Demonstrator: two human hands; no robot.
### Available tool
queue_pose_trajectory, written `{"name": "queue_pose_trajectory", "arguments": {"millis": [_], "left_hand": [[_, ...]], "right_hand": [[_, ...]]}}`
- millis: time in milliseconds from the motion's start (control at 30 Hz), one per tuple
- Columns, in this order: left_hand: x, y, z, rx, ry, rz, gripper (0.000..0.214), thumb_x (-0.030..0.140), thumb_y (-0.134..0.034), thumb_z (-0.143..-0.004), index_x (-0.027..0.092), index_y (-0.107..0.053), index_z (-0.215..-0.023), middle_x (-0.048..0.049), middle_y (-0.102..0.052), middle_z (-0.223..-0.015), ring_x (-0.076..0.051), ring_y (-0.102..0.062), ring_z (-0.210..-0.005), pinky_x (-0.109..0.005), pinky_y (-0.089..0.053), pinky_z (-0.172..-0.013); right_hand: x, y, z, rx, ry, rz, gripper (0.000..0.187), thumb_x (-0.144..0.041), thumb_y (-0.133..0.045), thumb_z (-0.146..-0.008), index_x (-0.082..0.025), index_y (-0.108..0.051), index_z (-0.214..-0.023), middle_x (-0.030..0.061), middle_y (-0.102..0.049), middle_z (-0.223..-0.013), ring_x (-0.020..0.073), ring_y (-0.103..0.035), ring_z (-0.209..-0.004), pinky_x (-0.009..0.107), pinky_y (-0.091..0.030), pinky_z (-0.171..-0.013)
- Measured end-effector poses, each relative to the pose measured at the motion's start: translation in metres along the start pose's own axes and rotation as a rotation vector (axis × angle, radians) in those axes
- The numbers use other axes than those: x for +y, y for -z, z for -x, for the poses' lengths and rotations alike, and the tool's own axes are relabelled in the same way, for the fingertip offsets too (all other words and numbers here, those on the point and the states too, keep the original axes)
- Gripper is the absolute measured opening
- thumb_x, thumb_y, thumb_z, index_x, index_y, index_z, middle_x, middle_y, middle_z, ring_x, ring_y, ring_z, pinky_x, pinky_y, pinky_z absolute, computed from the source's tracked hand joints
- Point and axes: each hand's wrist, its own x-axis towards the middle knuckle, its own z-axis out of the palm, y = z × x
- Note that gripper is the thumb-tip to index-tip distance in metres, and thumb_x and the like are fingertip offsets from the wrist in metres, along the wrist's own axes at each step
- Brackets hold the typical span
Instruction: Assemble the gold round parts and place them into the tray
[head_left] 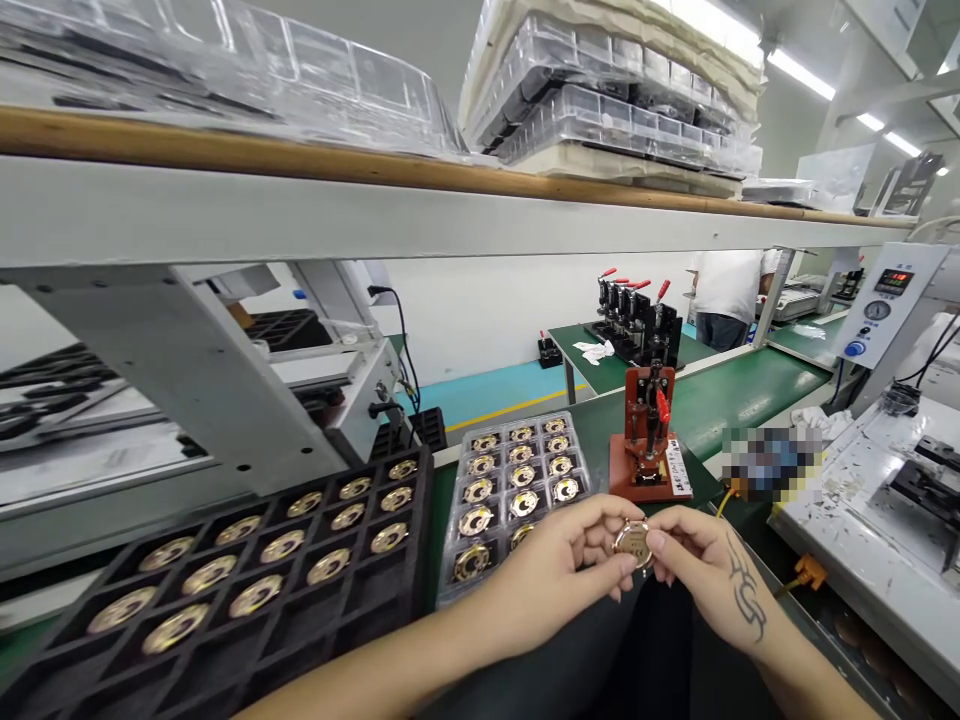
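Note:
Between my two hands is a round gold-coloured watch case [634,545], its engraved back facing me. My left hand [559,565] pinches its left side with thumb and fingers. On the opposite edge, my right hand [690,550] grips it too, the thumb lying on the back. Just beyond the hands stands a red-brown toggle press [649,440] with a red handle. Left of it, a clear plastic tray [510,450] holds several gold watch parts in compartments. Further left lies a black compartment tray [322,620] with several gold round watch parts; its nearer compartments hold none.
A shelf [480,215] crosses overhead, stacked with plastic trays [630,110]. At right is a white machine [885,510] with a control box [889,305]. Several black presses [634,315] stand on a green table behind. A person in white [726,295] is at the back.

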Motion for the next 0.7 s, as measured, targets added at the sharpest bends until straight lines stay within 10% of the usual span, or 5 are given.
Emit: {"name": "queue_pose_trajectory", "arguments": {"millis": [400,533,700], "left_hand": [[-0.042,0.016,0.031,0.179,0.064,0.047,0.038,0.049,-0.084,-0.088,0.017,-0.065,-0.100,-0.0056,-0.075,-0.085,-0.018,-0.073,-0.072,-0.032,-0.061,-0.070],[-0.061,0.095,0.075,0.577,0.038,-0.653,0.027,0.045,-0.067,-0.098,0.019,-0.072,-0.104,-0.0082,-0.078,-0.093,-0.023,-0.074,-0.084,-0.035,-0.061,-0.079],[-0.068,0.211,0.159,0.928,0.199,-0.977,0.026,0.042,-0.063,-0.095,0.018,-0.074,-0.093,-0.0139,-0.076,-0.102,-0.033,-0.069,-0.107,-0.046,-0.053,-0.100]], "right_hand": [[0.033,-0.011,0.015,-0.092,-0.053,0.069,0.042,-0.062,-0.069,-0.095,-0.026,-0.084,-0.108,0.0062,-0.078,-0.084,0.0222,-0.071,-0.074,0.032,-0.059,-0.069],[0.068,0.000,0.027,-0.040,-0.124,0.162,0.051,-0.072,-0.071,-0.084,-0.028,-0.086,-0.105,0.0105,-0.083,-0.091,0.0294,-0.078,-0.082,0.036,-0.067,-0.077],[0.112,0.033,0.038,-0.041,-0.260,0.234,0.052,-0.072,-0.076,-0.075,-0.031,-0.088,-0.105,0.0106,-0.086,-0.099,0.0319,-0.080,-0.083,0.034,-0.069,-0.074]]}}
